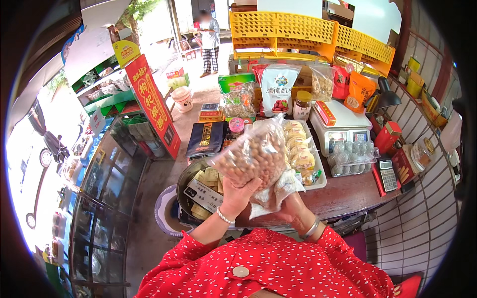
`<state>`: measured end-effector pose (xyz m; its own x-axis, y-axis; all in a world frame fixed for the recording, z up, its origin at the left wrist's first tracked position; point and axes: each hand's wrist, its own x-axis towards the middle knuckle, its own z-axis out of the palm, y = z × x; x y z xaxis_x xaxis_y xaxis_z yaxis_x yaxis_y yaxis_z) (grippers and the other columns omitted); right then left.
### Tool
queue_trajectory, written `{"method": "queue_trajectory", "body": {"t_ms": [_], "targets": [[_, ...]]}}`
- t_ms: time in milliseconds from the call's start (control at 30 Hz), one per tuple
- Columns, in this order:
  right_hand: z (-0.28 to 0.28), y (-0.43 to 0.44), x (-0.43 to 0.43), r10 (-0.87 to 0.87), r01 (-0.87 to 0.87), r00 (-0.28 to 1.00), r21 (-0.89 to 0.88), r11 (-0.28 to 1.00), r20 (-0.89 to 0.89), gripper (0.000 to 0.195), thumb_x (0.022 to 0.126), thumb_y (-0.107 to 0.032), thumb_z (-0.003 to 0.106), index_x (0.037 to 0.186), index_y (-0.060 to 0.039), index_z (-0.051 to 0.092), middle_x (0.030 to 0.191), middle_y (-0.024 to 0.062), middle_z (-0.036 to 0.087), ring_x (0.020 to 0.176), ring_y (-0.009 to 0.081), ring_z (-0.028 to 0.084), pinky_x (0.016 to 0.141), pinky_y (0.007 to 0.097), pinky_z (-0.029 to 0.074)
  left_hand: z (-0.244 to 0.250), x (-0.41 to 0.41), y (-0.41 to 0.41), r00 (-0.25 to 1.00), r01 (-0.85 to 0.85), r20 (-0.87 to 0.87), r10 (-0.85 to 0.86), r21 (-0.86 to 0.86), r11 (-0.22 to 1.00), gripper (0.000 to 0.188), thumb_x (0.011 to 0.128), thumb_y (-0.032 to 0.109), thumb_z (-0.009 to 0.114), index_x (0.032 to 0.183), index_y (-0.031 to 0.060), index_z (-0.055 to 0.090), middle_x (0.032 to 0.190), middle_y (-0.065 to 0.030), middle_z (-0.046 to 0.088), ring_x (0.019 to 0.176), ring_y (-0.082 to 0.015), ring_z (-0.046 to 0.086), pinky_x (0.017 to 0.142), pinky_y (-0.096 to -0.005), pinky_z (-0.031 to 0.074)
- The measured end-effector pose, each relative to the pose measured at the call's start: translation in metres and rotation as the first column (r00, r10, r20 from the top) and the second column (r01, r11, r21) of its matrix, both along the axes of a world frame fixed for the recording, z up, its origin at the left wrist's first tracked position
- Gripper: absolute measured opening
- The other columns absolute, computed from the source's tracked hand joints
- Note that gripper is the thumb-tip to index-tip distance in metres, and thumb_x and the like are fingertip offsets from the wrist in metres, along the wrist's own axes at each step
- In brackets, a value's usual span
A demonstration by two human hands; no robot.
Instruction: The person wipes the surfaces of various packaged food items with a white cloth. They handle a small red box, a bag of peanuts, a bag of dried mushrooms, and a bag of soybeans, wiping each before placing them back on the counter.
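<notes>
My left hand (238, 195) grips the lower left side of a clear plastic bag (257, 152) filled with small round brown nuts or dried fruits. The bag is tilted above the counter. My right hand (296, 208) holds a white cloth (277, 192) against the bag's lower right side, and the cloth hides most of its fingers. Just left of the bag sits a round metal bowl (182, 178) with small pale packets and a white printed strip in it. Behind the bag stands a white tray (320, 180) of round wrapped cakes (300, 149).
On the counter's right are a weighing scale (335, 123), a clear plastic egg carton (352, 158) and a calculator (387, 175). Packaged foods (279, 91) and a lidded jar (302, 104) line the back. A basin (167, 219) stands low at left. A person (209, 41) stands outside.
</notes>
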<state>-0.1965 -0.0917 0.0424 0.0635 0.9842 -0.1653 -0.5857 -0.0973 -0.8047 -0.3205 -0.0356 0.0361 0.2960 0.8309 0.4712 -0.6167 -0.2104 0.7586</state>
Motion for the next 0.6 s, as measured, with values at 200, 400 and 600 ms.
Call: {"method": "queue_trajectory", "body": {"t_ms": [200, 400, 600], "targets": [[-0.014, -0.01, 0.049, -0.086, 0.11, 0.985, 0.164, 0.98, -0.148, 0.019, 0.075, 0.0, 0.044, 0.094, 0.002, 0.05, 0.084, 0.0128, 0.057, 0.068, 0.0205, 0.06, 0.044, 0.0306, 0.051, 0.005, -0.001, 0.002, 0.986, -0.115, -0.127, 0.106, -0.065, 0.991, 0.036, 0.079, 0.001, 0.059, 0.113, -0.0022, 0.049, 0.108, -0.0054, 0.056, 0.097, -0.0128, 0.054, 0.085, -0.0283, 0.044], [0.053, -0.014, 0.071, -0.495, 0.293, 0.858, 0.661, 0.691, 0.137, 0.03, 0.078, -0.005, 0.056, 0.107, 0.0016, 0.052, 0.104, 0.0095, 0.056, 0.092, 0.0174, 0.057, 0.078, 0.0318, 0.048, 0.012, 0.018, 0.01, 0.998, -0.047, 0.02, 0.053, -0.237, 0.97, 0.036, 0.08, -0.001, 0.057, 0.114, -0.0018, 0.045, 0.111, -0.0083, 0.054, 0.099, -0.014, 0.052, 0.086, -0.0284, 0.043], [0.066, 0.002, 0.028, -0.701, -0.386, -0.182, 0.605, 0.696, 0.69, 0.062, 0.061, -0.014, 0.065, 0.121, -0.02, 0.05, 0.138, 0.0153, 0.029, 0.125, 0.0379, 0.029, 0.094, 0.0575, 0.024, 0.002, 0.05, -0.017, 0.954, 0.206, 0.256, -0.154, -0.19, 0.96, 0.042, 0.086, 0.007, 0.049, 0.126, 0.0057, 0.036, 0.123, -0.0064, 0.045, 0.107, -0.0167, 0.05, 0.09, -0.0311, 0.042]]}}
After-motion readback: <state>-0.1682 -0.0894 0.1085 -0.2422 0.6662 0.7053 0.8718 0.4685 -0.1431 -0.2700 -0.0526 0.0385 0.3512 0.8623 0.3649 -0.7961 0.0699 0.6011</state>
